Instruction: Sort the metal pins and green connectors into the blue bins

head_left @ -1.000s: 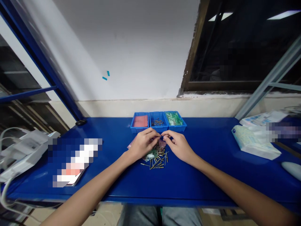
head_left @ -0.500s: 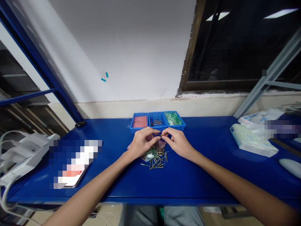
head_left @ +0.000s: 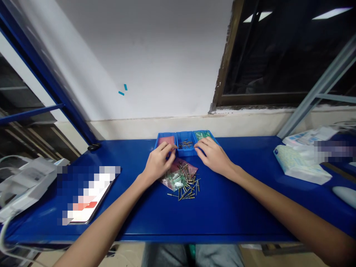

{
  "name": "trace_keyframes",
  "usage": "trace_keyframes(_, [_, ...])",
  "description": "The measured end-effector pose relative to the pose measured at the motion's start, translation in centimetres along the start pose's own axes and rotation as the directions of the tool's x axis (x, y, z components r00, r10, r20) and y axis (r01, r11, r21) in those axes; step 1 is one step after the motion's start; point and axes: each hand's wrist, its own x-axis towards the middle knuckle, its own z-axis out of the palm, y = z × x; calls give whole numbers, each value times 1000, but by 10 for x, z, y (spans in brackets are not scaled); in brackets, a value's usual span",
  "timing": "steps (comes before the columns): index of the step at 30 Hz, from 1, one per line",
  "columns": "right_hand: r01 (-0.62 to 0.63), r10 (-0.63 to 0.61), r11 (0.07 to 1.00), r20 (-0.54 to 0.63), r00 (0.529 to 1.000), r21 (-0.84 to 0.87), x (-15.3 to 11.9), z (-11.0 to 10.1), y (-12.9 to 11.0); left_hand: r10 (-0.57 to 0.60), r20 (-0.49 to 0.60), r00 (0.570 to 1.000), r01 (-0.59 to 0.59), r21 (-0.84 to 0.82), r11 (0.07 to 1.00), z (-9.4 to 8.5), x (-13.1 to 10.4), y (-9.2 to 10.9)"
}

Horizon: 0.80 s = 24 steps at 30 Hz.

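Observation:
Three small blue bins stand side by side at the back of the table. Pink sheets [head_left: 166, 140] lie in the left bin, metal rivets [head_left: 185, 144] in the middle bin [head_left: 187, 152], green packets [head_left: 201, 135] in the right one. My left hand [head_left: 160, 161] is at the left bin's front, fingertips pinched on something I cannot make out. My right hand [head_left: 213, 155] is over the front of the right bin, its fingers bent and apart from the thumb, with nothing visible in them. Between my hands lie a pink bag [head_left: 191, 169], a green-and-clear packet [head_left: 176, 180] and loose rivets [head_left: 189, 193].
A phone-like device [head_left: 90, 211] lies on the blue table [head_left: 222, 218] at the left, near white power strips and cables [head_left: 30, 185]. At the right are a tissue pack [head_left: 300, 167] and a pale rounded object [head_left: 345, 196]. Metal uprights flank the table.
My hands, which met over the rivet pile, have moved apart and towards the bins. The left went left, the right forward. More of the pink bag and the pile shows.

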Motion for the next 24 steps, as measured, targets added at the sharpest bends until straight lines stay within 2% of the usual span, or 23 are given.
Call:
trace_keyframes(4, [-54,36,990,135,990,127,-25,-1,-15,10,81,997,-13,36,999,-4,1,-5])
trace_keyframes(7, [-77,39,984,232,972,160,-31,5,-19,28,147,989,-34,41,999,-6,2,-8])
trace_keyframes(15, [-77,32,981,248,968,176,-31,13,-17,65,261,963,-87,75,993,0,-2,-7])
trace_keyframes(18, [-53,11,985,243,970,167,-31,11,-18,61,286,956,-74,35,997,-4,1,-4])
trace_keyframes(20, [-46,6,986,243,970,158,-31,10,-19,16,368,930,4,-55,998,-9,4,-3])
trace_keyframes(24, [-65,22,983,242,970,172,-31,9,-20,-25,591,807,196,-227,954,-16,8,-6])
